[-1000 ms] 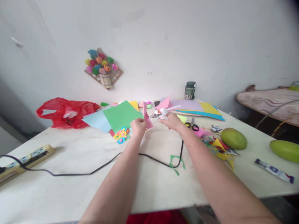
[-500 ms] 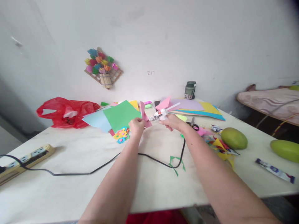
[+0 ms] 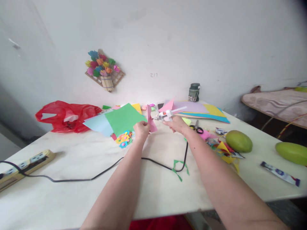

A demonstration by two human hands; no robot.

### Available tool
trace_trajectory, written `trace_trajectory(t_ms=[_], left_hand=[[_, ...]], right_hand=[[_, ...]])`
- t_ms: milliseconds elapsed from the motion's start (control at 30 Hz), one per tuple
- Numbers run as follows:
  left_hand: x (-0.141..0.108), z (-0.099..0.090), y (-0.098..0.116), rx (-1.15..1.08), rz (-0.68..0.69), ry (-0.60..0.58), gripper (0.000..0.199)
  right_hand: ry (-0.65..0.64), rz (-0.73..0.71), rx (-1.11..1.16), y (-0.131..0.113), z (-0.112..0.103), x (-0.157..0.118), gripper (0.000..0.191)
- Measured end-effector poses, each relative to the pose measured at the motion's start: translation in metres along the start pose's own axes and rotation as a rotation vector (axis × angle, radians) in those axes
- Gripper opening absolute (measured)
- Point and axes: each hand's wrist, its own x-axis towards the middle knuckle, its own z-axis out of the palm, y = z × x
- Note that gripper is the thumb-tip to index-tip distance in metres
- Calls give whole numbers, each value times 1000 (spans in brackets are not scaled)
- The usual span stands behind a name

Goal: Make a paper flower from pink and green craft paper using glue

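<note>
My left hand pinches a folded pink paper that stands up near the table's middle. Just right of it, my right hand is wrapped round a white glue gun, its nozzle pointing left at the pink paper. A glue stick juts from the gun's back end. Beside my left hand lie a green sheet and a heap of coloured foam flowers. Black-handled scissors rest right of my right hand.
A black cord crosses the table from a power strip. Green scraps touch it. At the left back lies a red bag; at right are green fruits, paper scraps and a tube.
The view has shifted slightly. The pink paper in my left hand stands a little more upright and turned, and the glue gun's nozzle is nearer to it. Both hands keep their holds.
</note>
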Motion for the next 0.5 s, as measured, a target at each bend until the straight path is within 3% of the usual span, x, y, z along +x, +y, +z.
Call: trace_trajectory(t_ms=[267,500], left_hand=[[3,-2,-3,65,23,35,13],[0,1,1,47,31,3,12]], right_hand=[[-44,-53,-92,2,-2,2,23],[-1,-46,-128,4,0,3,26]])
